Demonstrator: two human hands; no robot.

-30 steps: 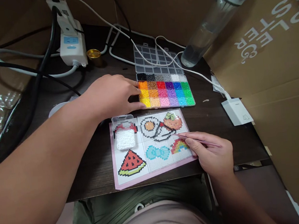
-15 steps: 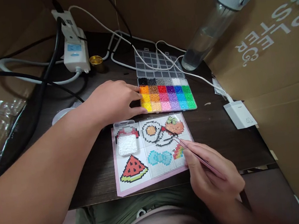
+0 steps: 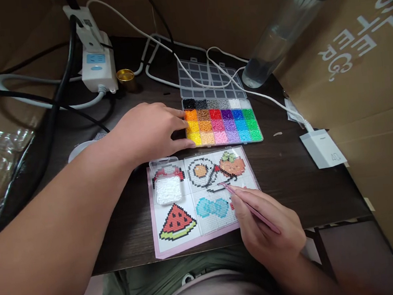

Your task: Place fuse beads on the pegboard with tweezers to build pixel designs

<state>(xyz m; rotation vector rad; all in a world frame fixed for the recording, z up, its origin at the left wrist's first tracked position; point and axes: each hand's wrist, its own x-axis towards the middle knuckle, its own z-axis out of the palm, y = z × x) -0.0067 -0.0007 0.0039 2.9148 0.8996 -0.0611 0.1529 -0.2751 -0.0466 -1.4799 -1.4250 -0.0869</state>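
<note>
Looking unfilled, the black outline [image 3: 214,190] is neared by tweezers [image 3: 260,216] clamped in the right hand [image 3: 276,221]; the left hand [image 3: 149,133] is spread.

dark wood-grain table [image 3: 128,237] under bead case [image 3: 223,120]

1. I see a hand's way through over the tabletop [image 3: 284,171], between pattern sheet [image 3: 162,249] and charger [image 3: 322,149], toward three o'clock
2. Left hand [image 3: 151,132] and forearm [image 3: 67,211] block nine to eleven
3. At twelve, a white cable [image 3: 264,95] crosses the open lid [image 3: 189,91]
4. The bottle [image 3: 276,35] obstructs one o'clock, near cardboard [image 3: 359,108]
</note>
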